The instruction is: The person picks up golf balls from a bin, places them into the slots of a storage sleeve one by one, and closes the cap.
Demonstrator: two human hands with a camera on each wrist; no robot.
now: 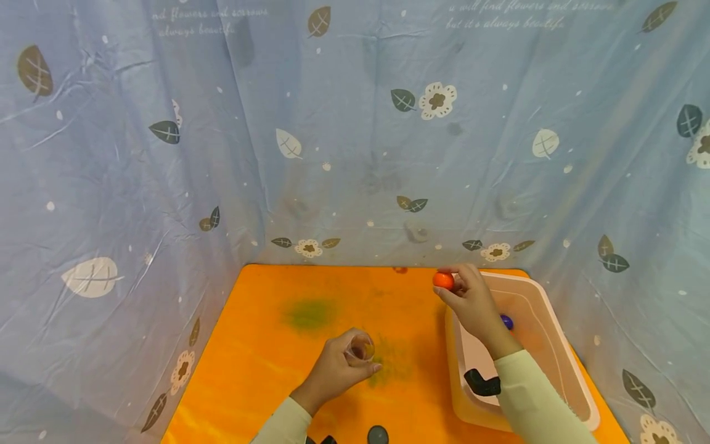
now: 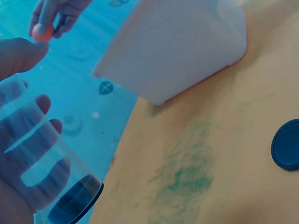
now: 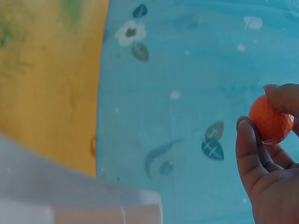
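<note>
My right hand (image 1: 471, 300) pinches an orange golf ball (image 3: 270, 120) between thumb and fingertips, above the far left corner of a pale pink plastic bin (image 1: 571, 351). The ball's dimples show in the right wrist view. My left hand (image 1: 335, 367) grips a clear plastic tube (image 2: 44, 154) with its fingers wrapped around it. In the head view its round open mouth faces up; a black cap (image 2: 77, 200) covers the other end in the left wrist view. A round black lid (image 1: 378, 435) lies on the orange table at the near edge, right of my left hand.
Inside the bin are a blue ball (image 1: 506, 322) and a black bent piece (image 1: 481, 383), partly behind my right sleeve. Another black object (image 1: 328, 439) peeks in at the bottom edge. Patterned blue curtains (image 1: 355, 142) enclose the orange table (image 1: 266, 370) at the back and sides.
</note>
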